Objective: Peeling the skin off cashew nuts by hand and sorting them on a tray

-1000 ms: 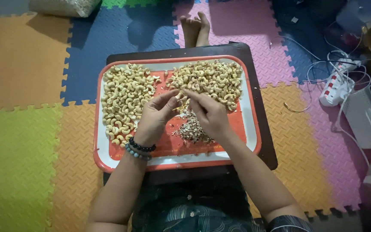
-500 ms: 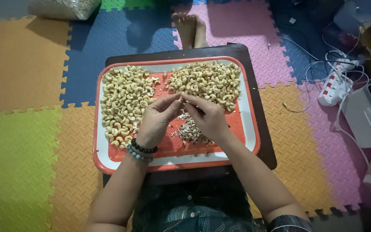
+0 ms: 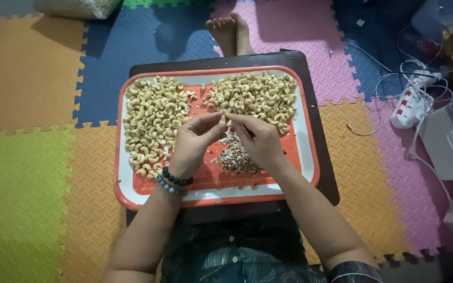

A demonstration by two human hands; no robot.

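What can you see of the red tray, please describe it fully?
The tray is a rectangle with rounded corners, an orange-red rim, a white inner border and a red middle, plastic by its look. It lies flat on a dark low table. It bears two cashew heaps and a heap of brownish crumbs; both hands hover over its centre.

Your left hand (image 3: 191, 144) and right hand (image 3: 257, 140) meet over the middle of the tray (image 3: 300, 173). At ten o'clock a big pile of nuts (image 3: 153, 123) blocks the way. At one o'clock a second nut pile (image 3: 255, 97) fills the top right. Just below your fingers sits a heap of crumbs (image 3: 234, 157). You can pass over bare red tray at four o'clock and along its bottom at six.
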